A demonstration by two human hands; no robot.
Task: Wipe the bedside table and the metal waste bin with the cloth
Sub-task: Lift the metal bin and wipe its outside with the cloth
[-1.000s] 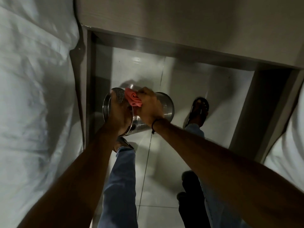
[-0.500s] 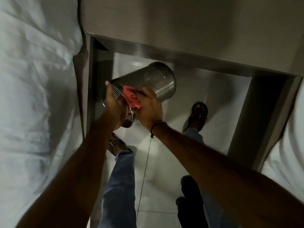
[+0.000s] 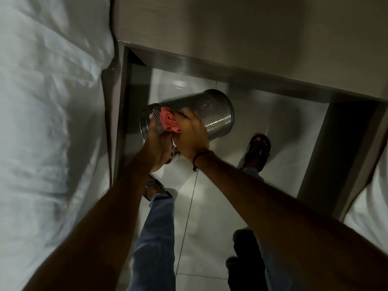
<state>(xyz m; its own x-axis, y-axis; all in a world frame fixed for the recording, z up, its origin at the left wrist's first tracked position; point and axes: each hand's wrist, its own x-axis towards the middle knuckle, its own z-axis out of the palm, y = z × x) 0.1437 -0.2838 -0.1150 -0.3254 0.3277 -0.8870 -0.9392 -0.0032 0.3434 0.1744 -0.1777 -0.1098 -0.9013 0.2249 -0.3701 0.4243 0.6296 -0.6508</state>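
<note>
pink cloth (image 3: 169, 121) bunched in right hand (image 3: 192, 133) against tilted metal bin (image 3: 212, 114); left hand (image 3: 156, 143) grips its rim.

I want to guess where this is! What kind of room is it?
Probably a bedroom, maybe in a hotel: white bedding lies on the left, a bedside table stands beside it, and a small metal waste bin is being wiped.

Pale glossy floor tiles (image 3: 210, 227) with thin grout lines catch a dim reflected glow in a narrow gap between two beds. Rumpled white bedding (image 3: 48, 122) fills the left side; more white linen (image 3: 373, 206) edges the right, beside a dark wooden bed frame (image 3: 336, 156).
</note>
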